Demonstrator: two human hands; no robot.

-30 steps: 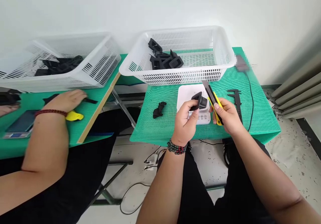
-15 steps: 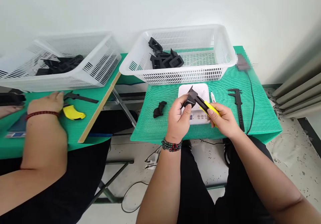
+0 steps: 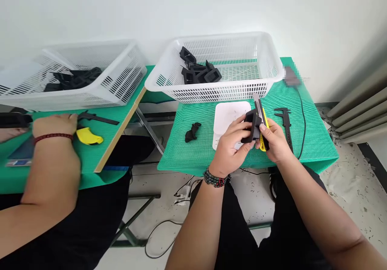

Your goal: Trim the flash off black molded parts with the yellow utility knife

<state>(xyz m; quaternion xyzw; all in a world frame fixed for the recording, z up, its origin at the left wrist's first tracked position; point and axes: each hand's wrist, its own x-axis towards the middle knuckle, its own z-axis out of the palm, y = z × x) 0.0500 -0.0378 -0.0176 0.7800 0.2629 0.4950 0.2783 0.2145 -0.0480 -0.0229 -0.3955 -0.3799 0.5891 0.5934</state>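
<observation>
My left hand [image 3: 231, 145] is closed around a black frame-like plastic part [image 3: 251, 127], its opening turned to the left. Beside it, my right hand [image 3: 274, 141] grips a yellow and black utility knife [image 3: 264, 121] held upright, its blade pointing to the back. The two hands are close together above the right edge of a white digital scale [image 3: 222, 127], and fingers and part hide some of it. To the left of the scale lies a small crumpled black piece [image 3: 192, 133]. Black calipers [image 3: 286, 123] rest to the right of my right hand.
Behind my hands stands a white basket [image 3: 211, 88] with several black parts. A second basket [image 3: 111, 96] sits on the left table, where a co-worker's arm [image 3: 53, 161] reaches past a yellow tool [image 3: 89, 136]. A cable [image 3: 304, 121] runs along the right side.
Both hands have shifted right. The knife has swung from a slant across the scale to nearly upright, and the black part has been turned in my left hand.
</observation>
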